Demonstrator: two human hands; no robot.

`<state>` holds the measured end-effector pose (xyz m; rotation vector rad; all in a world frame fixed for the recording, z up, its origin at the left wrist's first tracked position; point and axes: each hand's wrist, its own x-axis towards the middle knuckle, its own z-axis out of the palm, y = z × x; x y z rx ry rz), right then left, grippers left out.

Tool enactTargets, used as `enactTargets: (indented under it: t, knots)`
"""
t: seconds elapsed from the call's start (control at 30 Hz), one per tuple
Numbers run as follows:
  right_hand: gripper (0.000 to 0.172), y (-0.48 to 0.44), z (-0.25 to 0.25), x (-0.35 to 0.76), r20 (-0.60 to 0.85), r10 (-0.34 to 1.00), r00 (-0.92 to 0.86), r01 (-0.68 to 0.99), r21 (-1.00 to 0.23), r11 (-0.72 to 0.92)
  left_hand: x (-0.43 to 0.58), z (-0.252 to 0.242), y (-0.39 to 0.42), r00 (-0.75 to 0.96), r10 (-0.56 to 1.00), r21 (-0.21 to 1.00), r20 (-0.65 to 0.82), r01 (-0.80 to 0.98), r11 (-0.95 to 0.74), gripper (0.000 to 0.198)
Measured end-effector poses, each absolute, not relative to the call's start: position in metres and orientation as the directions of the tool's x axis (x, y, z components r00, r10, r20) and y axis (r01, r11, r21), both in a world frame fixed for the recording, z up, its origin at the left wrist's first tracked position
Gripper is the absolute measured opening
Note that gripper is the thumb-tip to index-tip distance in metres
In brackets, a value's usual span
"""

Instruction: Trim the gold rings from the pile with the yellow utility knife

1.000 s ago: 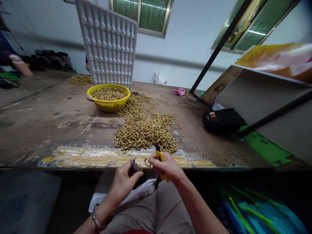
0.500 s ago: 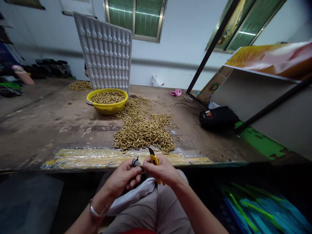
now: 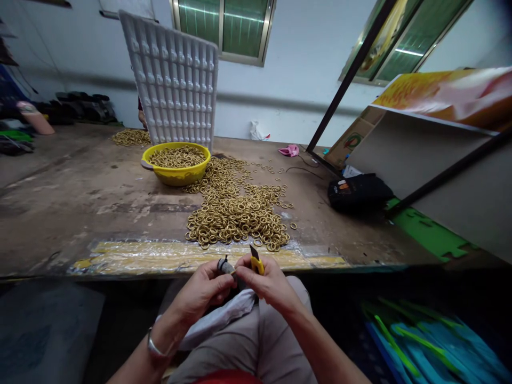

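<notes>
Above my lap, just in front of the table edge, my two hands nearly meet. My left hand (image 3: 208,284) is closed on a ring, with a grey covering and a black band (image 3: 223,262) on a finger. My right hand (image 3: 267,281) holds a yellow utility knife (image 3: 257,263), its dark blade pointing up and away; its fingertips also touch the ring area between the hands. The ring is small and mostly hidden. Beyond them lies a heap of brass-coloured rings (image 3: 236,218). A yellow basin (image 3: 180,175) full of such rings stands behind it on the left.
A grey ribbed panel (image 3: 172,80) stands upright behind the basin. Another ring pile (image 3: 130,137) lies at the far left, near a person's hand (image 3: 142,118). A black bag (image 3: 360,193) and a dark metal frame (image 3: 348,80) are on the right of the table (image 3: 80,202).
The knife has turned a little in my right hand and its blade has moved slightly right. The ring between my fingertips has shifted and shows less.
</notes>
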<state>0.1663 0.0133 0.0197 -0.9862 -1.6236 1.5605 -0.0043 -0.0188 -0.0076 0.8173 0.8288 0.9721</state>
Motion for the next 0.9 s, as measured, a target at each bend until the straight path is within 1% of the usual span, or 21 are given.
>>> enactTargets:
  t: [0.17,0.27,0.3,0.37,0.4,0.43,0.5,0.57,0.63,0.8,0.83,0.9]
  knots:
    - [0.033,0.014,0.018,0.16,-0.11,0.867,-0.486,0.067,-0.994,-0.088,0.0,-0.003,-0.021,0.306,0.925,0.896,-0.224,-0.31,0.319,0.03]
    - [0.035,0.014,0.017,0.161,-0.176,0.848,-0.499,0.069,-0.984,-0.164,0.0,-0.005,-0.021,0.303,0.928,0.897,-0.219,-0.312,0.314,0.028]
    - [0.035,0.014,0.016,0.162,-0.164,0.861,-0.482,0.081,-0.986,-0.143,-0.001,-0.007,-0.021,0.295,0.93,0.893,-0.219,-0.324,0.313,0.028]
    - [0.031,0.012,0.014,0.165,-0.064,0.907,-0.415,0.176,-0.984,0.011,-0.001,-0.01,-0.021,0.269,0.938,0.88,-0.218,-0.361,0.308,0.028]
    - [0.027,0.011,0.012,0.166,0.009,0.921,-0.389,0.263,-0.957,0.121,-0.001,-0.011,-0.021,0.252,0.943,0.877,-0.217,-0.375,0.302,0.027]
    - [0.021,0.009,0.01,0.168,0.078,0.922,-0.38,0.363,-0.904,0.226,0.0,-0.012,-0.021,0.235,0.948,0.877,-0.214,-0.381,0.292,0.027]
    - [0.01,0.006,0.006,0.17,0.149,0.905,-0.398,0.543,-0.757,0.363,0.001,-0.011,-0.021,0.199,0.958,0.891,-0.206,-0.365,0.268,0.028]
    - [0.015,0.002,0.002,0.17,0.16,0.895,-0.416,0.648,-0.639,0.415,0.003,-0.008,-0.021,0.166,0.967,0.919,-0.194,-0.313,0.238,0.029]
    - [0.019,-0.001,-0.001,0.168,0.165,0.895,-0.415,0.703,-0.566,0.43,0.004,-0.006,-0.02,0.134,0.978,0.951,-0.162,-0.245,0.191,0.028]
    - [0.016,0.004,-0.007,0.163,0.16,0.896,-0.415,0.792,-0.421,0.442,0.004,0.0,-0.021,0.091,0.995,0.997,-0.038,-0.067,0.045,0.017]
    - [0.016,0.009,-0.009,0.165,0.123,0.911,-0.394,0.83,-0.377,0.41,0.004,0.004,-0.023,0.099,0.995,0.998,-0.023,-0.047,0.028,0.016]
    - [0.017,0.024,-0.013,0.174,0.008,0.956,-0.292,0.92,-0.27,0.283,0.003,0.013,-0.029,0.151,0.989,1.0,0.0,-0.028,0.005,0.017]
